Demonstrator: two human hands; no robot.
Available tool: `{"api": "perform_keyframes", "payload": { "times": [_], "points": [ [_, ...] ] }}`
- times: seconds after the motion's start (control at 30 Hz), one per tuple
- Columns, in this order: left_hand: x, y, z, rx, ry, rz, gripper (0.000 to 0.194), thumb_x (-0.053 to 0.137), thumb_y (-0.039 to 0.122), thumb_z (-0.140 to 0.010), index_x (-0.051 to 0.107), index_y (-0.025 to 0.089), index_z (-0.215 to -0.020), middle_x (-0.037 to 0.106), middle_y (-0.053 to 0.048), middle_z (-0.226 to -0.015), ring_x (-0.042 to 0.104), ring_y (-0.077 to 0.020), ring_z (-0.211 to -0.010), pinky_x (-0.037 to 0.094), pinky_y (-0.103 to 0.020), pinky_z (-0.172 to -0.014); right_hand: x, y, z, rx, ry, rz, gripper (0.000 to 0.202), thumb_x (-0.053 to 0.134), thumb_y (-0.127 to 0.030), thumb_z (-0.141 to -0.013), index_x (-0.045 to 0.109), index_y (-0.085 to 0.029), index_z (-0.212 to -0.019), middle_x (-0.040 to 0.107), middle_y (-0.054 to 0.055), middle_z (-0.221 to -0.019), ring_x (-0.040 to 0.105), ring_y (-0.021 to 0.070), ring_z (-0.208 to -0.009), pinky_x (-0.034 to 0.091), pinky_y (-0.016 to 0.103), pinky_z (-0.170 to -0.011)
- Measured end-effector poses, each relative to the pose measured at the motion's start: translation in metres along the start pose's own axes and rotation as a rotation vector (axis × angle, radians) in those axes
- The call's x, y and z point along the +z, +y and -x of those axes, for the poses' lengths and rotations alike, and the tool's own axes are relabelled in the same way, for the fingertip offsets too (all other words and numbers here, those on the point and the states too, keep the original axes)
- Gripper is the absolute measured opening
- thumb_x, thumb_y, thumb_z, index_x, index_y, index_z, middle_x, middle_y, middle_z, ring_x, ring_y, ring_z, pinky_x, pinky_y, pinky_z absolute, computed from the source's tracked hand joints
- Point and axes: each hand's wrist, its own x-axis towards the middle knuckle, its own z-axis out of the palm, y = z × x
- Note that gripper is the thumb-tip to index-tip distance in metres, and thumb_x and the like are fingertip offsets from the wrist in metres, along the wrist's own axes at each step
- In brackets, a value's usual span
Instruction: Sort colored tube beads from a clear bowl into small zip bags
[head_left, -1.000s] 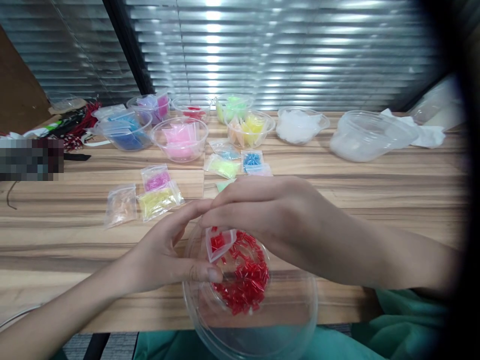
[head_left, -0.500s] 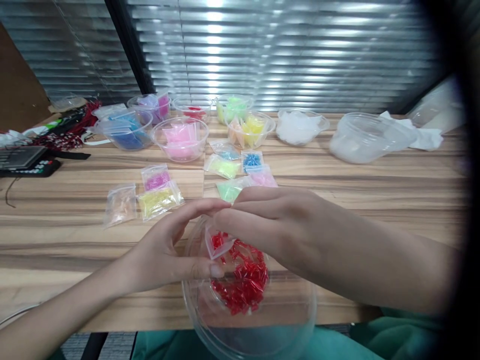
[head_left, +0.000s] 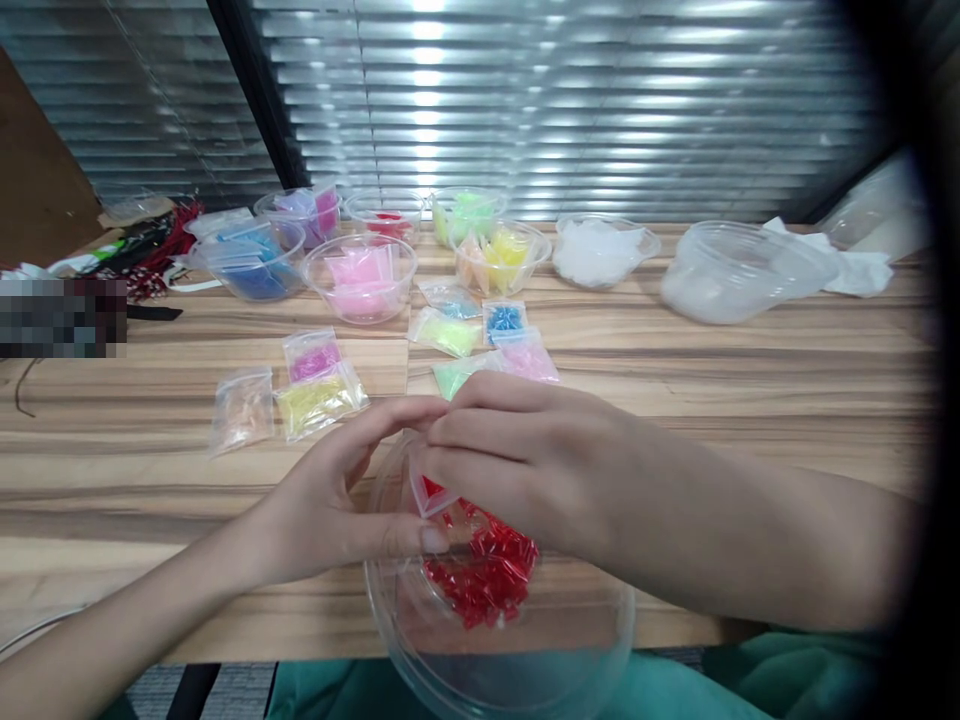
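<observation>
A round clear plastic bowl [head_left: 450, 670] in front of me holds a heap of short red tube-like pieces [head_left: 491, 575]. Over its left part, my left hand [head_left: 322, 515] curls its thumb and fingers around a small clear plastic bag [head_left: 424, 503]. Some red shows inside or through the bag's corner. My right hand [head_left: 540, 465] reaches across from the right, back of the hand up, fingers bent together at the bag's top. Its fingertips are hidden, so what they pinch does not show.
Beyond my hands lie filled bags: green [head_left: 457, 376], pink [head_left: 525, 355], blue [head_left: 504, 320]; at left, yellow [head_left: 319, 400] and pale orange [head_left: 241, 410]. Clear bowls of coloured pieces, such as a pink-filled one [head_left: 360, 312], line the back. Stacked containers [head_left: 720, 280] stand right.
My right hand has moved slightly left and down, its fingers closer to the bag and covering more of it. My left hand has stayed almost still.
</observation>
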Motion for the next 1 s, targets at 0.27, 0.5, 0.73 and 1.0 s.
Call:
{"api": "perform_keyframes", "payload": {
  "times": [0.27, 0.5, 0.73, 1.0],
  "points": [
    [0.001, 0.004, -0.003, 0.026, -0.023, 0.0, 0.072, 0.087, 0.026, -0.08, 0.056, 0.042, -0.142, 0.06, 0.0, -0.146, 0.055, -0.0302, -0.139, 0.048, -0.042, -0.117, -0.005, -0.004, 0.003, -0.016, -0.018, 0.158, 0.045, 0.037, 0.005, -0.09, 0.076, -0.017, -0.088, 0.073, 0.007, -0.098, 0.06, 0.0221, -0.094, 0.048, 0.033, -0.075],
    [0.0, 0.001, 0.003, -0.025, 0.004, -0.053, 0.067, 0.086, 0.026, -0.079, 0.057, 0.04, -0.138, 0.064, 0.002, -0.137, 0.052, -0.0357, -0.141, 0.041, -0.054, -0.122, -0.003, -0.002, 0.001, 0.135, 0.147, -0.133, 0.043, 0.038, 0.007, -0.094, 0.069, -0.012, -0.116, 0.07, 0.004, -0.091, 0.057, 0.0151, -0.075, 0.045, 0.027, -0.069],
    [0.0, 0.006, 0.0, 0.013, 0.016, -0.245, 0.08, 0.089, 0.023, -0.073, 0.055, 0.042, -0.143, 0.061, 0.003, -0.143, 0.061, -0.0341, -0.131, 0.052, -0.046, -0.112, -0.002, -0.003, 0.002, 0.175, 0.238, -0.431, 0.03, 0.043, -0.002, -0.101, 0.07, -0.013, -0.11, 0.071, 0.004, -0.098, 0.062, 0.012, -0.086, 0.049, 0.022, -0.074],
    [0.002, 0.007, 0.0, 0.023, 0.048, -0.198, 0.073, 0.087, 0.027, -0.077, 0.057, 0.039, -0.142, 0.065, 0.003, -0.136, 0.063, -0.034, -0.13, 0.056, -0.041, -0.107, 0.015, -0.002, -0.005, 0.124, 0.215, -0.375, 0.027, 0.043, -0.005, -0.103, 0.067, -0.014, -0.11, 0.073, 0.005, -0.102, 0.063, 0.014, -0.088, 0.049, 0.025, -0.072]
  ]
}}
